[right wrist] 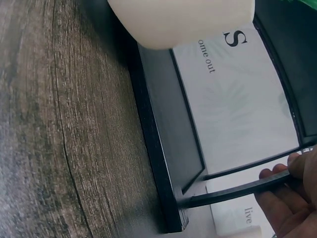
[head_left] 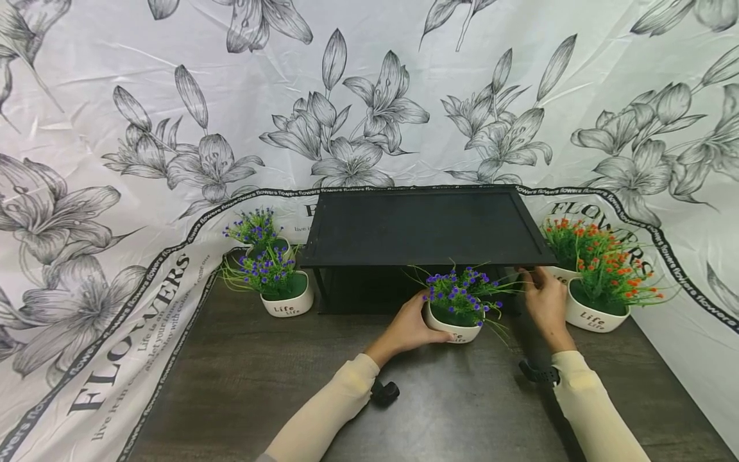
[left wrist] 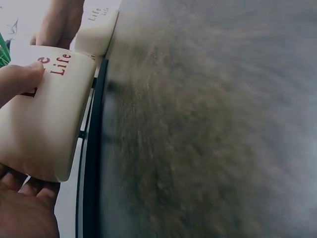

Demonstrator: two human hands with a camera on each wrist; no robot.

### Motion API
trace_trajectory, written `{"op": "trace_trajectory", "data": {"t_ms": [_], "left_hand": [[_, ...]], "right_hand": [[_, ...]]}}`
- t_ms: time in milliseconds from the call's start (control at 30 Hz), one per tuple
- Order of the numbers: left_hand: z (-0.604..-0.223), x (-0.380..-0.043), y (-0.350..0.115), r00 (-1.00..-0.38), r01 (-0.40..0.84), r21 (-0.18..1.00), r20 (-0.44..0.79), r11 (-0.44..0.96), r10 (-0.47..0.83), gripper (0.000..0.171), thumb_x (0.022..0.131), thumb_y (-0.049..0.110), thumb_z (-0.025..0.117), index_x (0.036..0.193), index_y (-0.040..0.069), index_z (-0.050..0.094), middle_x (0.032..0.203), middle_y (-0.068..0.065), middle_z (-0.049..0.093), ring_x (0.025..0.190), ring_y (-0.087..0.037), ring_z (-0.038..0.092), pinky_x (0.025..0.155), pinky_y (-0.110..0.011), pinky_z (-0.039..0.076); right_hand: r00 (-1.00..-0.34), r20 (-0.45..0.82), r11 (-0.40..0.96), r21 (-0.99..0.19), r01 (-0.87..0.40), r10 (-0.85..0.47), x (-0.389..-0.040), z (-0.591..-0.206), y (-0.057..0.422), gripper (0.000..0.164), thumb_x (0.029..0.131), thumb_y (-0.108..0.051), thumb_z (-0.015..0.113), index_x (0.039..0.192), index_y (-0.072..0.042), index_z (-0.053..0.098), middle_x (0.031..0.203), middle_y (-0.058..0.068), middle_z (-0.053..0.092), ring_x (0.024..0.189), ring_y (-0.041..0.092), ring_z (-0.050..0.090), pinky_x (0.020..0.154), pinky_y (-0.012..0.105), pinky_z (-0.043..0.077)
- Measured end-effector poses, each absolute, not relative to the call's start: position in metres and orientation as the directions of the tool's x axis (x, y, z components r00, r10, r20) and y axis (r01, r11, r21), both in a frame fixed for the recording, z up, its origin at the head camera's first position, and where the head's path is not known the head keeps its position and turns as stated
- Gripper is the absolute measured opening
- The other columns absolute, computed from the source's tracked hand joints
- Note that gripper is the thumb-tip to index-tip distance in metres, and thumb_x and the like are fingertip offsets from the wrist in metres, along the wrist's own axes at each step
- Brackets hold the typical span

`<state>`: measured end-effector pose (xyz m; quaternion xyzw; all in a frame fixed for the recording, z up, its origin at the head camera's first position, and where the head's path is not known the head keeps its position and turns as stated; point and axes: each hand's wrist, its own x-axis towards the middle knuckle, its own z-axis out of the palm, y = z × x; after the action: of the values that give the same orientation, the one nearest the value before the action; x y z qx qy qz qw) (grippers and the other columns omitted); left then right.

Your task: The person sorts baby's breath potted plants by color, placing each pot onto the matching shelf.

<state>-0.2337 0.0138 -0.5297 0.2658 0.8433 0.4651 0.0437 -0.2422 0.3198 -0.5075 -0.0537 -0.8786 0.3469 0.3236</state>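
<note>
Clock centred on black shelf (head_left: 424,228), head view: left hand (head_left: 407,328) grasping purple-flowered pot (head_left: 457,316), 5 o'clock; right hand (head_left: 545,307) gripping shelf's post (right wrist: 237,193), 4 o'clock.

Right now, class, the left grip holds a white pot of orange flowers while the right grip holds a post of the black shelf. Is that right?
Only the colour is wrong: the head view shows the left grip holding a white pot of purple flowers. The rest stands.

Two purple-flowered pots (head_left: 288,301) sit toward nine o'clock, two orange-flowered pots (head_left: 598,313) toward three, and flower-printed cloth (head_left: 369,32) hangs at twelve.
</note>
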Motion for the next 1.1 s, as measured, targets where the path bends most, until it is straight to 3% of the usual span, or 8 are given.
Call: {"op": "trace_trajectory", "data": {"t_ms": [100,367,500,567,767,833,967,1100], "left_hand": [[-0.529,-0.238,0.018,-0.855,0.399,0.819,0.170,0.412,0.491,0.100,0.078,0.038,0.096,0.158,0.010,0.044,0.146,-0.008,0.062,0.127,-0.019,0.066,0.104,-0.030,0.055],[-0.528,-0.252,0.029,-0.857,0.389,0.842,0.181,0.374,0.483,0.097,0.078,0.034,0.097,0.156,0.011,0.044,0.140,-0.008,0.065,0.121,-0.016,0.067,0.101,-0.029,0.056],[-0.527,-0.260,0.034,-0.860,0.383,0.849,0.184,0.364,0.476,0.095,0.078,0.032,0.097,0.156,0.011,0.046,0.140,-0.007,0.065,0.121,-0.017,0.068,0.101,-0.029,0.056],[-0.526,-0.263,0.037,-0.862,0.379,0.850,0.180,0.366,0.474,0.095,0.079,0.031,0.097,0.157,0.012,0.046,0.142,-0.007,0.065,0.122,-0.017,0.068,0.102,-0.029,0.056],[-0.525,-0.272,0.044,-0.870,0.349,0.871,0.164,0.345,0.465,0.095,0.080,0.027,0.096,0.158,0.013,0.044,0.144,-0.007,0.062,0.125,-0.019,0.066,0.102,-0.030,0.056],[-0.525,-0.276,0.047,-0.872,0.341,0.884,0.171,0.320,0.458,0.095,0.080,0.025,0.096,0.158,0.014,0.043,0.147,-0.007,0.059,0.128,-0.019,0.064,0.104,-0.030,0.055],[-0.526,-0.285,0.052,-0.877,0.348,0.890,0.198,0.295,0.438,0.093,0.078,0.022,0.098,0.156,0.017,0.046,0.150,-0.005,0.053,0.134,-0.018,0.057,0.109,-0.031,0.053],[-0.525,-0.293,0.057,-0.884,0.335,0.900,0.197,0.279,0.425,0.087,0.077,0.018,0.097,0.151,0.018,0.051,0.147,-0.004,0.057,0.134,-0.022,0.060,0.110,-0.031,0.052]], "right_hand": [[-0.782,0.535,0.759,-0.638,-0.127,0.319,-0.243,-0.508,0.320,0.015,0.104,-0.007,0.068,0.115,0.000,0.076,0.103,0.027,0.079,0.088,0.045,0.077,0.065,0.000,0.030],[-0.791,0.511,0.746,-0.658,-0.107,0.337,-0.242,-0.509,0.321,0.019,0.105,-0.008,0.067,0.119,0.000,0.076,0.106,0.030,0.077,0.094,0.048,0.078,0.065,-0.001,0.031],[-0.787,0.516,0.754,-0.649,-0.101,0.339,-0.242,-0.509,0.320,0.019,0.105,-0.007,0.067,0.120,0.001,0.075,0.103,0.031,0.077,0.090,0.048,0.078,0.065,0.017,0.047],[-0.781,0.528,0.766,-0.635,-0.102,0.334,-0.242,-0.509,0.320,0.019,0.105,-0.007,0.067,0.119,0.001,0.075,0.100,0.030,0.078,0.085,0.046,0.077,0.065,0.026,0.049],[-0.775,0.542,0.776,-0.621,-0.109,0.325,-0.242,-0.508,0.318,0.016,0.104,-0.007,0.068,0.116,0.000,0.076,0.099,0.027,0.079,0.083,0.042,0.076,0.066,0.017,0.041],[-0.775,0.540,0.774,-0.624,-0.106,0.329,-0.241,-0.508,0.318,0.016,0.104,-0.007,0.068,0.115,0.001,0.076,0.099,0.027,0.079,0.085,0.044,0.077,0.069,0.025,0.049],[-0.781,0.523,0.758,-0.645,-0.101,0.341,-0.241,-0.507,0.317,0.016,0.104,-0.004,0.066,0.115,0.004,0.074,0.103,0.031,0.077,0.093,0.050,0.076,0.078,0.058,0.056],[-0.787,0.509,0.741,-0.663,-0.101,0.349,-0.241,-0.506,0.317,0.018,0.102,0.000,0.064,0.117,0.005,0.073,0.108,0.033,0.076,0.097,0.052,0.075,0.081,0.065,0.057]]}}
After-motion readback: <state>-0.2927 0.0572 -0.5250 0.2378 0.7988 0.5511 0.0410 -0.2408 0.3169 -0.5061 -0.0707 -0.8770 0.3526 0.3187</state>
